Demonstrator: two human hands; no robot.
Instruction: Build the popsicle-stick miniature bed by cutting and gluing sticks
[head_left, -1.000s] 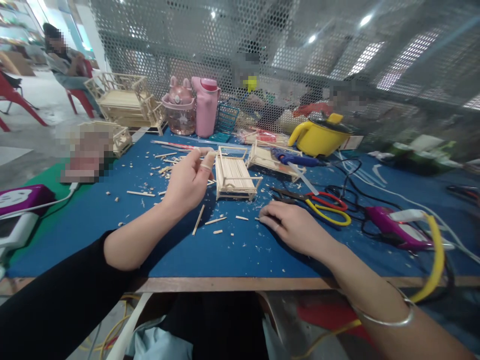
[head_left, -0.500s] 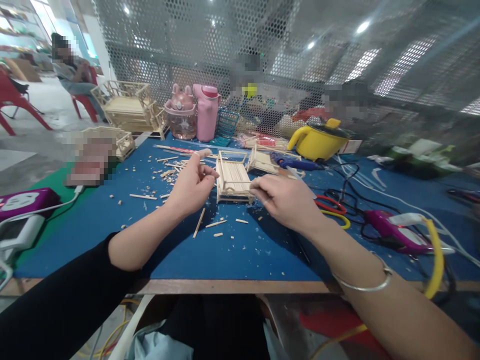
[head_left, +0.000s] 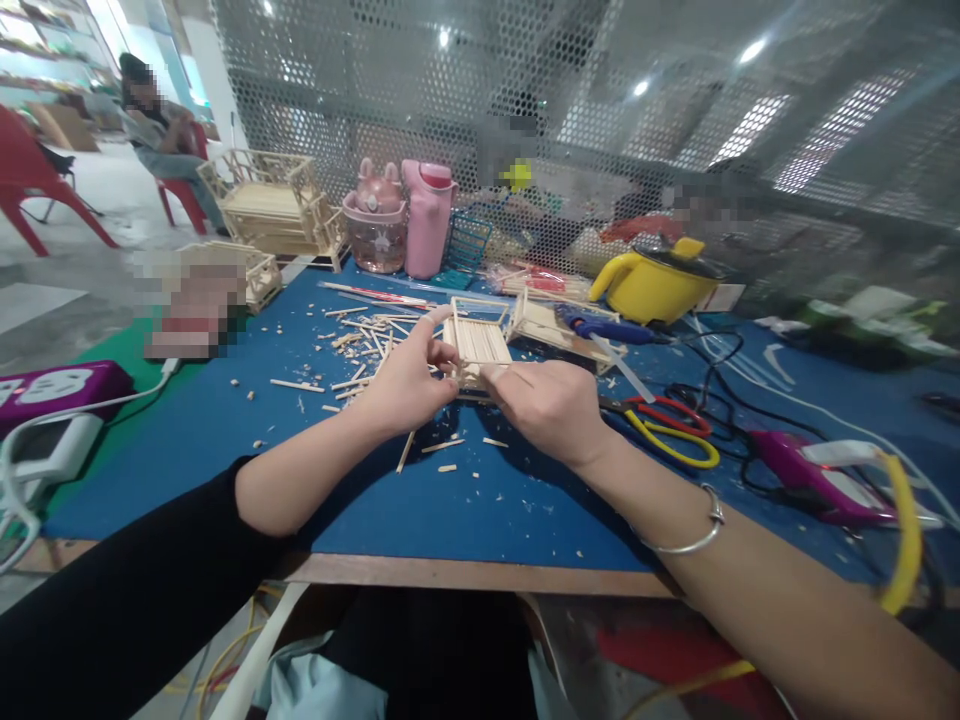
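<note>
Perforated metal panel (head_left: 375,90) stands behind the blue-topped table (head_left: 360,505), bright light spots showing on it. At left, red chairs (head_left: 37,180) stand on a grey floor (head_left: 45,285); shelves (head_left: 45,50) noted beyond, beside a bright window (head_left: 112,30).

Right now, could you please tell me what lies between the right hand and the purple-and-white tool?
The scissors with red and yellow handles, plus black cable, in the head view.

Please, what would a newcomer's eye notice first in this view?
Probably the two hands, left and right, meeting at the small stick frame in the middle of the blue table. Next, the bright yellow pot at the back right, and the pink bottle at the back, left of centre.
</note>
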